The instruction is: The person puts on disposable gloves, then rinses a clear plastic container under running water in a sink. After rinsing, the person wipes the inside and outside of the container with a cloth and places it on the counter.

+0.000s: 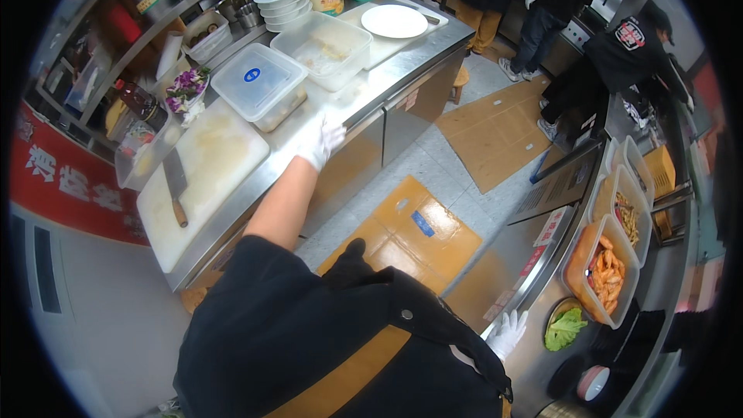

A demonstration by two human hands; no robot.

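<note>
My left hand [321, 142], in a white glove, rests at the edge of the steel counter [278, 148], holding nothing, beside a lidded plastic container [258, 78]. Behind that container stands an uncovered plastic tub [325, 49] with a little pale residue inside. A cleaver [175, 177] with a wooden handle lies on a white cutting board [223, 139] to the left. At the right, my gloved right hand [507, 334] touches the edge of the other steel counter, fingers apart and empty. Near it are a small dish with a lettuce leaf [564, 330] and a tub of orange-coated meat pieces [606, 278].
A white plate [395, 21] sits on a farther cutting board, near stacked white dishes [281, 3]. Flattened cardboard [406, 232] covers part of the aisle floor. Several people in dark clothes, one a bending co-worker [621, 58], stand at the far end. A low stool [460, 81] stands by the counter.
</note>
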